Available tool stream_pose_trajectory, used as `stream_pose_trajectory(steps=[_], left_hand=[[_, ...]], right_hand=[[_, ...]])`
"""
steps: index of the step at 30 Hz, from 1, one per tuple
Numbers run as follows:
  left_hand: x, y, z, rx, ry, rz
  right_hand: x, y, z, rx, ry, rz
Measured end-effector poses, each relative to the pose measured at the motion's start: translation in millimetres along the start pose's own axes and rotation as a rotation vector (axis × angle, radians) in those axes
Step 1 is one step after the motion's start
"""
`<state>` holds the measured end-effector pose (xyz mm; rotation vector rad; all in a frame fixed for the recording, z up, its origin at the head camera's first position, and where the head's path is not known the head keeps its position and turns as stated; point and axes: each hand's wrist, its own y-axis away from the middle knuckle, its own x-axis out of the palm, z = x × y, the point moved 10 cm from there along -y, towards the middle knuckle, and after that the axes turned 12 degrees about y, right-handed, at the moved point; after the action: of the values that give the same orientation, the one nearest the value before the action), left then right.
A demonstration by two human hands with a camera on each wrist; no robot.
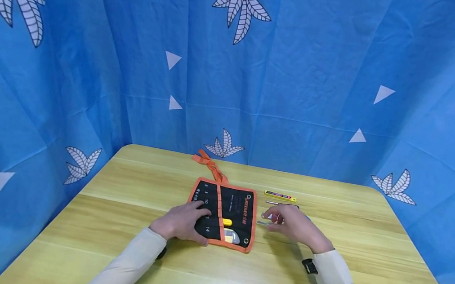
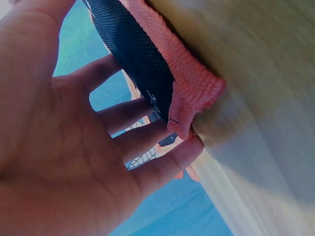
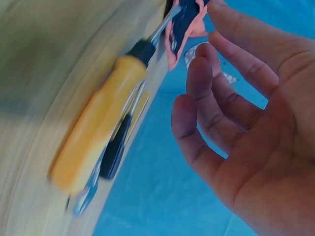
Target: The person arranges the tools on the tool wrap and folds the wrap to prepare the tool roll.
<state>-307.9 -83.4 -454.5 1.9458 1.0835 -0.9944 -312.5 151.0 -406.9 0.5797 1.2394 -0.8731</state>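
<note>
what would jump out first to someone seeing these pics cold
The black tool roll with orange trim, spread open at the middle of the wooden table, stands out first, with the left hand resting flat on its left side. Just right of it, the right hand hovers with loose fingers over a yellow-handled screwdriver and other small tools. Behind everything hangs a bright blue curtain printed with white leaves.

Left hand [image 2: 74, 147] fills most of the shot, palm up close, fingers [image 2: 167, 164] spread and reaching to the black tool roll [image 2: 133, 54]. Its orange trim corner [image 2: 194, 93] sits on the wooden table [image 2: 261, 98].
</note>
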Motion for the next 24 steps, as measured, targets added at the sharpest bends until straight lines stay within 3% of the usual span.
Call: stream_pose_trajectory(steps=[14,24], left_hand=[[-0.1,-0.5,-0.8,-0.005,0.011,0.001],[-0.6,0.7,1.1,-0.013,0.020,-0.002]], right_hand=[[-10,30,-48,0.111,-0.006,0.064],[0,42,-67,0.146,-0.082,0.147]])
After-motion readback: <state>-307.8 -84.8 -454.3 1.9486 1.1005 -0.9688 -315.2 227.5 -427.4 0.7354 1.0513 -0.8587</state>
